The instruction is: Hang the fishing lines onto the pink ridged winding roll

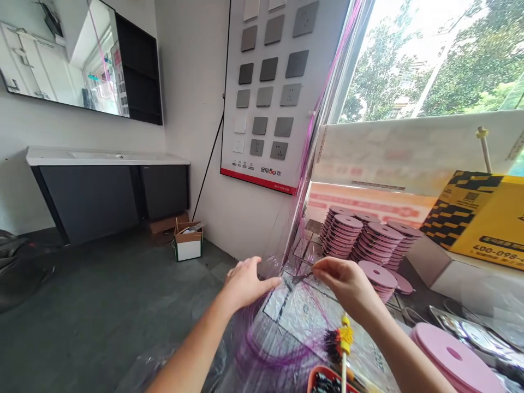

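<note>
My left hand (244,285) is held over the left edge of a plastic-covered work surface (297,305), thumb stretched out and fingers apart, with nothing visible in it. To its right, my right hand (344,279) pinches thumb and forefinger together near a thin dark piece; what lies between the fingertips is too small to tell. Loops of fine purple line (266,355) hang below my left hand. More pink-purple strands (305,147) run up along the window frame. A stick with yellow wrapping (346,335) stands by a red container (314,379) of small dark pieces.
Stacks of pink discs (343,234) stand at the back right, and a larger pink disc (454,355) is close by my right forearm. Behind them sits a yellow box (487,218). A small carton (189,248) is on the floor near a dark cabinet (90,199).
</note>
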A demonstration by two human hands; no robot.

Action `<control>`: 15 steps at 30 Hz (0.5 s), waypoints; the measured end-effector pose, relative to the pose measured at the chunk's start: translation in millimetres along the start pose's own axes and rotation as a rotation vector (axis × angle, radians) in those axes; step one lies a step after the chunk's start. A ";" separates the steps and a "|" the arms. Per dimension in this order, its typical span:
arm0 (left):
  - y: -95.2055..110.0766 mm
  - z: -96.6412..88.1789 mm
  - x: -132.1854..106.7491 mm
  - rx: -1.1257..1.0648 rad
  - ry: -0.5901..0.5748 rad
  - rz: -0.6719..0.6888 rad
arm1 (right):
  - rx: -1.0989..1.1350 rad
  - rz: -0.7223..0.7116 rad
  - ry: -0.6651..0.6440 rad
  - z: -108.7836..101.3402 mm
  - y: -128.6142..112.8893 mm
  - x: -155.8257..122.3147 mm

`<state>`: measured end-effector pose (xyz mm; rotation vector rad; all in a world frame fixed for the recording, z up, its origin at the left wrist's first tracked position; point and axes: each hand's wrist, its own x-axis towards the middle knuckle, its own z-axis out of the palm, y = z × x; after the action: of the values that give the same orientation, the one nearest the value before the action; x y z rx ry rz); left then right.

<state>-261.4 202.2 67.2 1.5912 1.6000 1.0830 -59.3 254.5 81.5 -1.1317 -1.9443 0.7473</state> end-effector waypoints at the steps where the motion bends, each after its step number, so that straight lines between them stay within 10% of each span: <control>1: 7.3 -2.6 -1.6 0.033 0.052 0.032 | 0.001 -0.002 -0.013 -0.7 -0.8 -0.5; 9: 30.4 20.5 15.5 -0.050 -0.077 0.118 | 0.064 -0.024 -0.073 -0.8 -3.4 -5.6; 15: 9.5 14.7 30.2 -0.222 0.123 0.004 | 0.248 0.007 -0.073 -2.9 2.6 -7.9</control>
<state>-246.2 233.3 72.2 1.4053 1.4961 1.3334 -53.1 248.9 78.6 -0.9724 -1.8470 1.0152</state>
